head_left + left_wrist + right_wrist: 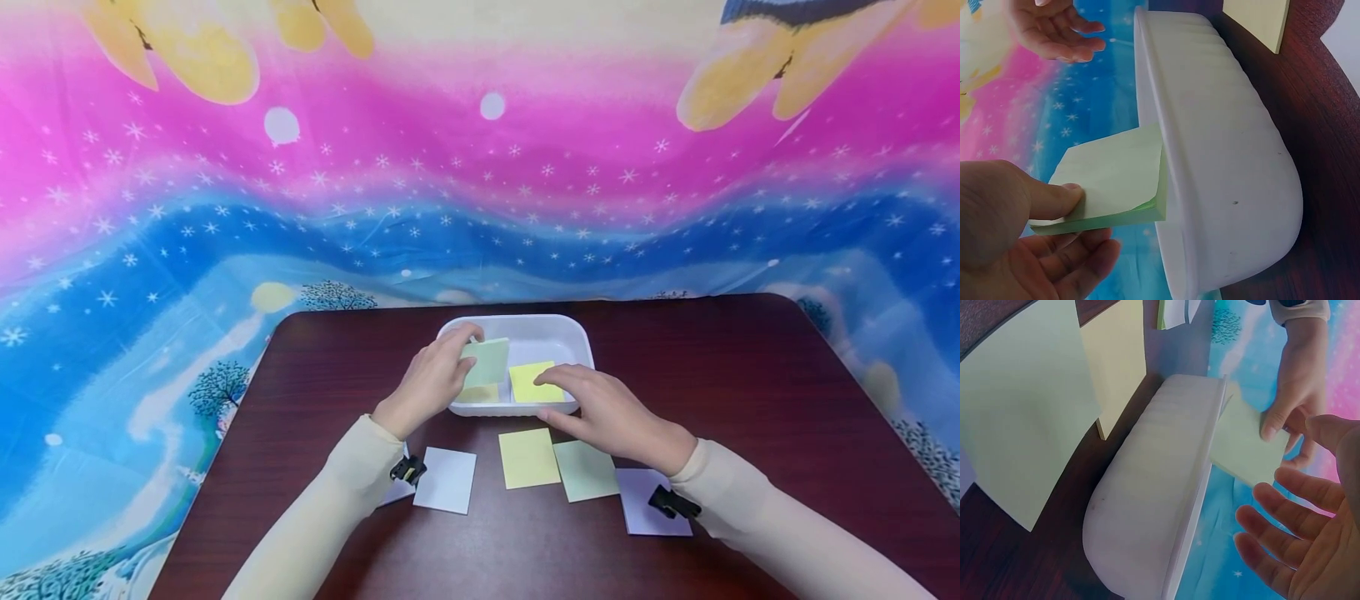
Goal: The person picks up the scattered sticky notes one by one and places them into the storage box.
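My left hand [431,375] pinches a pale green sticky note pad [487,362] between thumb and fingers, tilted over the left side of a white plastic container [1229,144]. In the left wrist view, the pad's lower edge reaches past the container's rim. My right hand [607,412] is over the container's front right edge, fingers spread and loosely bent, holding nothing in the right wrist view. Its fingertips overlap a bright yellow pad [527,383] inside the container in the head view. Another pale yellow pad [482,394] lies in the container, partly hidden behind the green one.
On the dark wooden table [750,400], in front of the container, lie a white pad [445,481], a pale yellow pad [529,458], a green pad [587,472] and a purple pad [645,504]. Behind the table hangs a colourful printed cloth [450,183].
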Demonstrator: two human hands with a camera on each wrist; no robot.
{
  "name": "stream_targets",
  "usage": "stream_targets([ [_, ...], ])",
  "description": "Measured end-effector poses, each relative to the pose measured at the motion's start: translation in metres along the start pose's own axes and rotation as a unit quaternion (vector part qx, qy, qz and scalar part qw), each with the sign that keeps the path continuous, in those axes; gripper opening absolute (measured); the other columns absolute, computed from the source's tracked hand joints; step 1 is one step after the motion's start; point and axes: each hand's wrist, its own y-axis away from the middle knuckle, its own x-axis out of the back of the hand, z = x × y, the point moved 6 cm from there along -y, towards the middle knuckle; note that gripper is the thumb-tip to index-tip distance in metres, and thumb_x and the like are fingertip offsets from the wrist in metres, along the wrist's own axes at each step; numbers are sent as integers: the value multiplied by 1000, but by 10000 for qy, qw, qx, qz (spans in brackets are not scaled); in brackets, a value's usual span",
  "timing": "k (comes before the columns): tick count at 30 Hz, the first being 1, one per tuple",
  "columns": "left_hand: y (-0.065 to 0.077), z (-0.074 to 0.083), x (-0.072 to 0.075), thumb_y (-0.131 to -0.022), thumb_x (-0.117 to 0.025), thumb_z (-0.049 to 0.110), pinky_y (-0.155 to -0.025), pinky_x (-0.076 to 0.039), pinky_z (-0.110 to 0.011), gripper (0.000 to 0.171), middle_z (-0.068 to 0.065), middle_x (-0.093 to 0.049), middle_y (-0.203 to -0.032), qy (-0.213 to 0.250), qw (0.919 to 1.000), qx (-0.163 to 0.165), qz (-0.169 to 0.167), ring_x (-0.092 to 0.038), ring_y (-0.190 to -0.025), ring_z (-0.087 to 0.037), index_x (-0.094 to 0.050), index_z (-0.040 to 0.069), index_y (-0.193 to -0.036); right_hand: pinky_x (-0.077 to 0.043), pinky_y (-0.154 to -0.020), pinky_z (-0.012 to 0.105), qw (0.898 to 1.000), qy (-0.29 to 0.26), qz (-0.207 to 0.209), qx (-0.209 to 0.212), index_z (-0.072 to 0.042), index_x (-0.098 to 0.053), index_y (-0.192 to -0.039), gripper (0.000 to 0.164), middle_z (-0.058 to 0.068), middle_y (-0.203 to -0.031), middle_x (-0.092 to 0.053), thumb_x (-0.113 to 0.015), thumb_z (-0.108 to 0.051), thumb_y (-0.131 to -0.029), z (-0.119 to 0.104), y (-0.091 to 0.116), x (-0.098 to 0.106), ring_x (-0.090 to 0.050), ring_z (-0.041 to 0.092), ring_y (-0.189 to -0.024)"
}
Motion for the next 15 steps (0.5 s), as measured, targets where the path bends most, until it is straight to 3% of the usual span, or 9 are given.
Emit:
stream_targets([
  [15, -10, -2, -15, -90, -58, 12, -76, -48, -31, 31, 0, -62, -113, 22, 9980, 139, -611, -52, -85, -12, -50, 17, -120, -47, -88, 36, 10000, -58, 42, 48, -20, -63, -120, 47, -6, -119, -62, -54, -52, -87, 1, -1, -2, -55, 9, -110],
])
